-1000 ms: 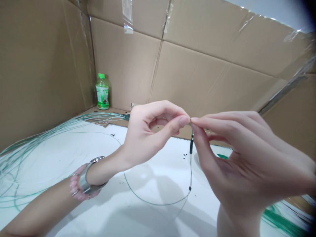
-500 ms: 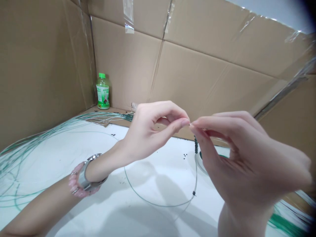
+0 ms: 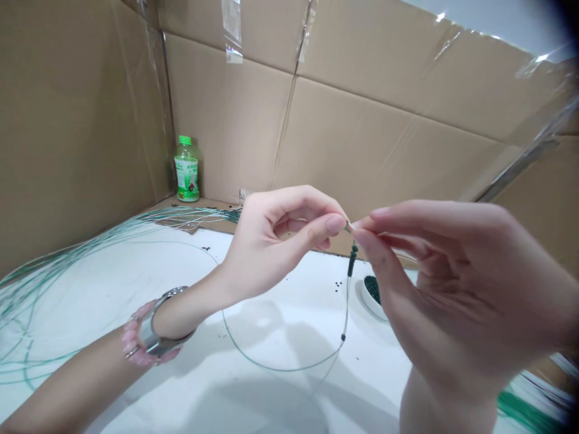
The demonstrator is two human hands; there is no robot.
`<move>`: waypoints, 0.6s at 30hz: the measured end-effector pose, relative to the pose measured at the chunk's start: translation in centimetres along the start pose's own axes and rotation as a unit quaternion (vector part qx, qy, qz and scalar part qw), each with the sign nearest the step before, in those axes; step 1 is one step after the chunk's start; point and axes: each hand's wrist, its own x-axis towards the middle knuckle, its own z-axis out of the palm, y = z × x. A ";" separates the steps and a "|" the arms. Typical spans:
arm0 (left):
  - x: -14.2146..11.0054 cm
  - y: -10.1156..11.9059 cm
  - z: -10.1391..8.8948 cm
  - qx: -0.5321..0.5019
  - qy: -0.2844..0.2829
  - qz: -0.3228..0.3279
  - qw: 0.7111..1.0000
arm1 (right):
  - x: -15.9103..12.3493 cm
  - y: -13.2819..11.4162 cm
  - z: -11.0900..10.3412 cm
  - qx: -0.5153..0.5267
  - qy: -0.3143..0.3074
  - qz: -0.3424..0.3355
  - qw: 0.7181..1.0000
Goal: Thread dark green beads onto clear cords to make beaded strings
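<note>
Thumb and fingertips of my left hand [image 3: 280, 241] pinch a thin green cord, with a tiny dark bit showing at the tips. My right hand [image 3: 447, 289] pinches a pale thread end right beside it, the tips nearly touching. From between the hands hangs a short column of dark green beads [image 3: 351, 260] on the cord [image 3: 280, 369], which loops below over the white surface. A small dark bead-like knot [image 3: 343, 337] sits lower on the strand. A white bowl of dark green beads [image 3: 373, 295] is partly hidden behind my right hand.
A green-capped bottle [image 3: 187, 172] stands in the back left corner by the cardboard wall [image 3: 371, 132]. A bundle of green and white cords [image 3: 104, 238] spreads across the left side. More green strands [image 3: 525, 407] lie at lower right. Loose beads [image 3: 338, 284] dot the white table [image 3: 289, 325].
My right hand's fingers have shifted and more of the pale thread end shows between the hands. The hanging bead column has tilted and moved slightly left; more of the bowl is visible.
</note>
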 end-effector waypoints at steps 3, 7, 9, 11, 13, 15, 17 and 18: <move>0.0 0.1 0.1 -0.004 0.003 -0.009 1.000 | -0.2 0.0 0.0 0.013 0.023 0.025 0.999; 0.1 0.1 0.1 -0.010 0.006 -0.003 1.000 | -0.3 0.1 -0.1 0.018 0.015 0.027 0.999; 0.1 0.0 0.1 -0.009 0.006 -0.002 1.000 | -0.2 0.1 -0.1 0.016 0.014 0.024 0.999; 0.1 -0.1 0.1 -0.003 0.004 -0.004 1.000 | 0.0 0.2 -0.2 0.020 0.014 0.013 1.000; 0.1 -0.1 0.0 0.005 0.000 -0.005 1.000 | 0.1 0.2 -0.2 0.023 0.009 0.008 1.000; 0.1 -0.2 0.0 0.011 -0.001 -0.003 1.000 | 0.1 0.2 -0.3 0.019 -0.003 0.014 1.000; 0.0 -0.1 0.0 0.017 -0.004 0.002 1.000 | 0.1 0.2 -0.3 0.008 -0.023 0.025 0.999; 0.0 -0.1 -0.1 0.018 -0.006 0.004 1.000 | 0.1 0.2 -0.4 0.003 -0.033 0.029 0.999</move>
